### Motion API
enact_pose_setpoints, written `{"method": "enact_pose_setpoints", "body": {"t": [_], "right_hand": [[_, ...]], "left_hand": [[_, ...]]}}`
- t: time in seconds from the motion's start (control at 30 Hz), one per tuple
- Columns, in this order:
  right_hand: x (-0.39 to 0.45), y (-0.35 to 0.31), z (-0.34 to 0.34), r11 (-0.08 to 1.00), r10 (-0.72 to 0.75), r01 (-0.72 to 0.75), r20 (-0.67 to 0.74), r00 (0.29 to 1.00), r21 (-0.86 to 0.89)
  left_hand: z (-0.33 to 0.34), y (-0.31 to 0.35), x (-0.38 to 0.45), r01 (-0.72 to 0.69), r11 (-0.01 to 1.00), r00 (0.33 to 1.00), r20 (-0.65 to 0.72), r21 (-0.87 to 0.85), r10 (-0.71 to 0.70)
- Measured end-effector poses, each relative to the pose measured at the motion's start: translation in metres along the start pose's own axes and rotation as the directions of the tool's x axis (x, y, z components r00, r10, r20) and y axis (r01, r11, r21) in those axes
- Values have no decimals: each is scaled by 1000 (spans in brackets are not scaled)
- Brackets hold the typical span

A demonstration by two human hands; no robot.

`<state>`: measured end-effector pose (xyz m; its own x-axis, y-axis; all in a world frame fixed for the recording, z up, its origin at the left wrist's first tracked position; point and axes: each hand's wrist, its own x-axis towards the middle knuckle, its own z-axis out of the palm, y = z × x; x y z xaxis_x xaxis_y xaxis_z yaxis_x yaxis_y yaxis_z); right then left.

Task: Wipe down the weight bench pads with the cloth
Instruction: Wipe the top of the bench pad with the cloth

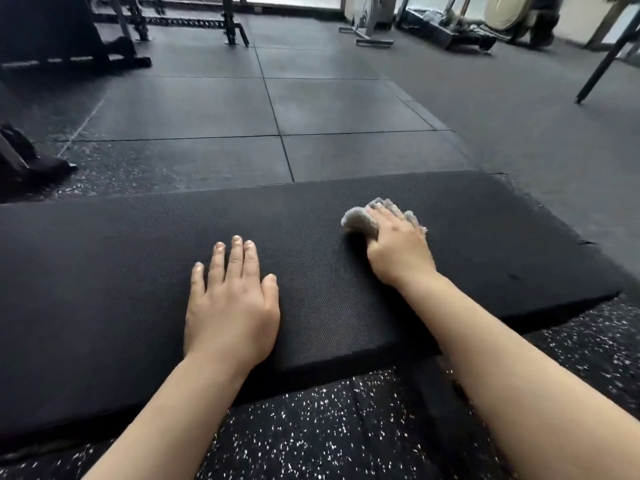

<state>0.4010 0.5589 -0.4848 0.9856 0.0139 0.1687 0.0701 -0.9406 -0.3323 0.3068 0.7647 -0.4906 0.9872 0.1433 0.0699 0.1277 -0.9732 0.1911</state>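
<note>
While the left hand (232, 306) lies flat with its fingers (239, 258) straight and released on the near middle of the black bench pad (121, 271), the right hand (398, 247) presses a small grey cloth (360, 221) against the pad further toward its right end, fingers curled over the bunched fabric so that fluffy edges show past the fingertips and beside the thumb. The cloth looks soft, light and limp, probably a napped microfibre; it will crumple and roll under a loose palm, so it is best kept bunched with the fingers wrapped over the top and the heel of the hand bearing down behind it. The pad is a long, flat, fine-textured slab that reads as firm foam with a grippy skin, so the cloth should drag rather than slide, and short firm strokes seem wiser than long fast ones. Near the right end the pad's edge shows small nicks, where the nap could snag. Speckled rubber floor (311, 427) lies below the near edge, and dark gym mats (207, 109) stretch beyond.
</note>
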Motion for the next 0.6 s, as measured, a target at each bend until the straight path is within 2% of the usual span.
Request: {"method": "enact_pose_setpoints", "body": {"t": [0.1, 0.17, 0.23, 0.3, 0.37, 0.43, 0.5, 0.6], "right_hand": [[51, -19, 11, 985, 173, -172, 8, 985, -28], [55, -39, 20, 987, 163, -162, 39, 986, -20], [24, -53, 26, 999, -29, 28, 56, 998, 18], [-26, -47, 17, 960, -275, 271, 61, 959, 74], [-65, -20, -2, 922, -379, 368, 95, 920, 121], [-65, 18, -18, 944, -323, 313, 107, 940, 100], [-31, 44, -21, 985, -171, 170, 61, 983, 21], [41, 36, -2, 996, 59, -57, 29, 998, -71]], "left_hand": [[4, 14, 20, 2, 1000, 1000, 2, -21, -2], [6, 19, 29, 8, 1000, 1000, 8, -26, -7], [8, 19, 34, 5, 1000, 1000, 9, -20, -5], [10, 15, 33, -7, 1000, 1000, 3, -14, 7], [10, 15, 29, -16, 999, 1000, -7, -31, 16], [9, 17, 27, -20, 999, 1000, -16, -30, 20], [10, 19, 27, -12, 1000, 1000, -25, -11, 12], [11, 20, 32, -5, 1000, 999, -34, -17, 4]]}}
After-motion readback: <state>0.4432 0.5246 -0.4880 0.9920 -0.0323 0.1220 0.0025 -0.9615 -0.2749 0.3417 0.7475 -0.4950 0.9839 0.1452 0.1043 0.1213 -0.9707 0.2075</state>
